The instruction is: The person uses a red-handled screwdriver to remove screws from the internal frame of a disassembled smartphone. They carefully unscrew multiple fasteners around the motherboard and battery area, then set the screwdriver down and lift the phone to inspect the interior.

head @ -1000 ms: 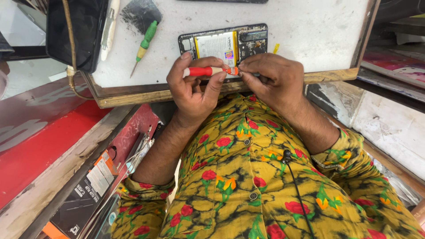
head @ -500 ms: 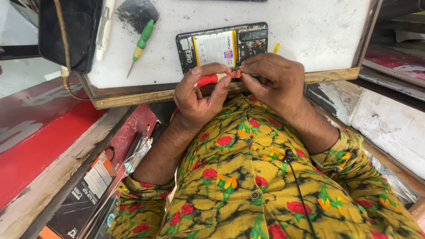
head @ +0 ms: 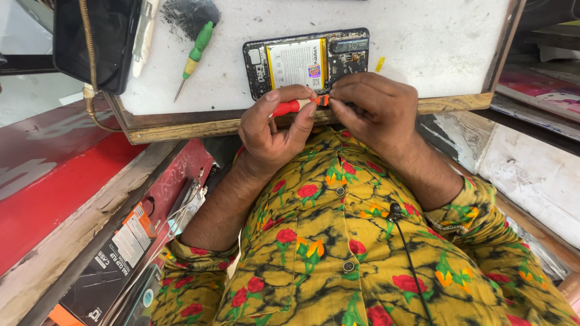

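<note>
An opened phone [head: 305, 61] with its back cover off lies on the white work board [head: 423, 42], its pale battery showing. My left hand [head: 275, 130] grips a red-handled screwdriver [head: 290, 107] at the board's near edge, just below the phone. My right hand [head: 377, 108] pinches the orange front end of that screwdriver with its fingertips; the tip is hidden between the fingers. Both hands rest against my chest in a yellow flowered shirt.
A green-handled screwdriver [head: 194, 55] lies on the board left of the phone, next to a dark brush [head: 190, 12] and a black case [head: 90, 39]. A small yellow part [head: 379, 63] sits right of the phone. Red boards and boxes [head: 121, 253] stand at left.
Both hands with the red screwdriver have drawn back from over the phone toward my chest, so the phone's lower edge now shows.
</note>
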